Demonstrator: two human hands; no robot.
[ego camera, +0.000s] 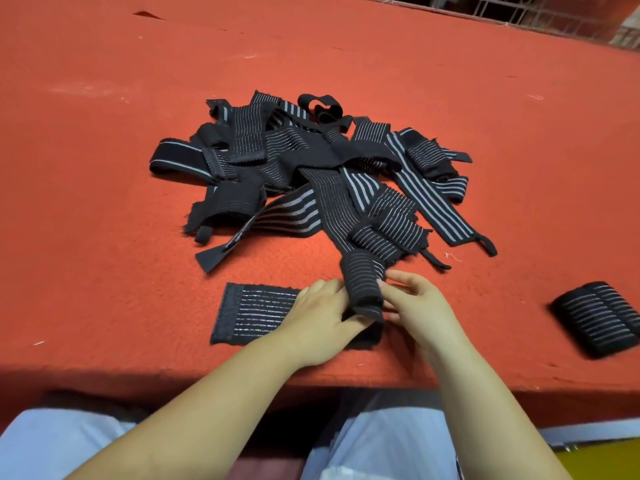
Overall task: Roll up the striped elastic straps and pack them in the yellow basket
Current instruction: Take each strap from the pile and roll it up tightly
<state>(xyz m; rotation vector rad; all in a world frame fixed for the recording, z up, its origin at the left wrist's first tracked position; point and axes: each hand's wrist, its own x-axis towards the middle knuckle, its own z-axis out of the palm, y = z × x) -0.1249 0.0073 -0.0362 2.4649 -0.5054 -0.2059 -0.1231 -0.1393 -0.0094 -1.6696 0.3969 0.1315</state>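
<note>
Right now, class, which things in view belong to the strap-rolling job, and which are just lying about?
Belong to the job:
black striped strap being rolled
left hand and right hand, both on it
loose pile of black striped straps
rolled striped bundle
yellow basket corner

Lying about:
red felt tabletop
metal rack

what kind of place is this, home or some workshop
Probably a small workshop or packing bench: a big red felt-covered table, a bulk pile of elastic straps, and wire racks behind.
</note>
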